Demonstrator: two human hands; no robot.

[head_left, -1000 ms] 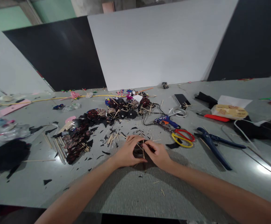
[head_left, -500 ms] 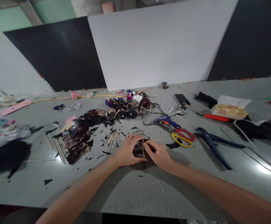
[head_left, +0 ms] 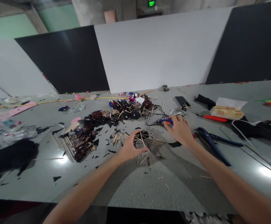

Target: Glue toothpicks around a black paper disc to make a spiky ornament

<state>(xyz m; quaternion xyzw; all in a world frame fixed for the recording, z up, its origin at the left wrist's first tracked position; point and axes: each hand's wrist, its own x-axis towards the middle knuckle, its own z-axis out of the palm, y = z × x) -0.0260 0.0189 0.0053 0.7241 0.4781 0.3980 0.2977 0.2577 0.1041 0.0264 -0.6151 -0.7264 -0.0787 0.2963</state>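
Note:
My left hand pinches a small round black piece with thin wooden sticks fanning out of it, held just above the grey table. My right hand has reached to the right and lies over the blue glue gun, fingers curled round its handle; the gun's tip sticks out to the left of my fingers. The red and yellow scissors are mostly hidden under this hand.
Finished black and dark red stick-and-paper pieces lie in a heap behind. Loose sticks, black paper scraps, blue pliers, a phone, a red knife and a tissue pack are scattered around. White and black boards stand at the back.
My right hand left the round piece and moved right and away to the glue gun. My left hand keeps the piece. The view tilted up slightly.

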